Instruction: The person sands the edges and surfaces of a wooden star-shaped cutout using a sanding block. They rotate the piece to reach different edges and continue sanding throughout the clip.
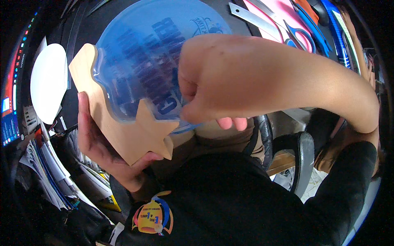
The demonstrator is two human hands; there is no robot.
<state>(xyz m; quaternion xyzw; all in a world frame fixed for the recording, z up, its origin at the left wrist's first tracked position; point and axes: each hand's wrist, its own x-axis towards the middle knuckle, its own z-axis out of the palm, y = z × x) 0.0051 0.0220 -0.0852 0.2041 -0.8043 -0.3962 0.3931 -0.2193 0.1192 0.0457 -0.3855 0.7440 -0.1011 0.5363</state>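
A flat wooden cutout [123,131] with star-like points is raised close to the camera. A translucent blue round film [139,61] with dark printed letters lies over its face. My left hand [98,147] grips the wooden piece from below and behind, thumb near its lower tip. My right hand [209,90] comes in from the right with its fingers curled, pinching the lower right edge of the blue film.
Blue-handled scissors [297,35], a metal ruler [254,18] and pink sheets [279,16] lie on the dark desk behind. A white round disc [48,82] sits at left above stacked papers [45,164]. A black chair arm [305,160] is below right.
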